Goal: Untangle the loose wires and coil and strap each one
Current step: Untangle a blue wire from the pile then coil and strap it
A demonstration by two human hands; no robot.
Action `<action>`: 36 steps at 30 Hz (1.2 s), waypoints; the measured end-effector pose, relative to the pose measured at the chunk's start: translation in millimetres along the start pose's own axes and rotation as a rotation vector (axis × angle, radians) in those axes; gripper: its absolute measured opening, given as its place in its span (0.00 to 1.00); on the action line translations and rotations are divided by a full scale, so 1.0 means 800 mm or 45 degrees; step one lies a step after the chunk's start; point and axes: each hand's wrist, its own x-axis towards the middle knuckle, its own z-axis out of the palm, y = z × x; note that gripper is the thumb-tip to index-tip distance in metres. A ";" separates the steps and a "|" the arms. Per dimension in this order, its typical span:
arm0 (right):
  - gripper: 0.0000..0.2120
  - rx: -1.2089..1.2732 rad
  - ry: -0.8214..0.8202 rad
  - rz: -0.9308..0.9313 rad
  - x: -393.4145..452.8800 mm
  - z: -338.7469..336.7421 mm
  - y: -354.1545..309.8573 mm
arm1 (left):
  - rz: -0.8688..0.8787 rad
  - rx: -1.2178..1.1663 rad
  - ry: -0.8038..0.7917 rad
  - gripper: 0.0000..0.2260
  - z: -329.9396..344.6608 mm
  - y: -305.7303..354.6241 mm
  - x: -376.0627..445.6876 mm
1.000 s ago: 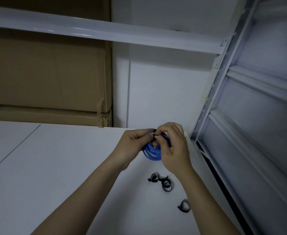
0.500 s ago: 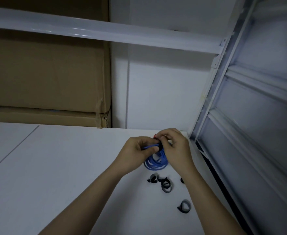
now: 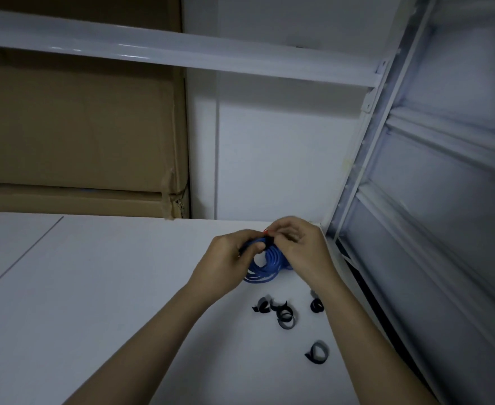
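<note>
Both hands together above the worktop (image 3: 94, 287): left hand (image 3: 225, 263) grips the coiled blue wire (image 3: 265, 266); right hand (image 3: 304, 252) pinches a black strap (image 3: 268, 239) at its top. Risk: a loosened pinch lets the coil spring open. Spare straps (image 3: 284, 315) lie nearby. Closed cardboard boxes (image 3: 79, 127) behind; contents unseen.

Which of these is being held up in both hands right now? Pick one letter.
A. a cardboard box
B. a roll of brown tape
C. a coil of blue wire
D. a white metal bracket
C: the left hand and right hand both grip the coil of blue wire above the white table, with loose black straps lying below it.
</note>
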 end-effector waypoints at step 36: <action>0.15 -1.115 0.084 0.106 0.032 -0.038 0.099 | -0.559 0.675 -0.311 0.17 0.046 -0.181 0.113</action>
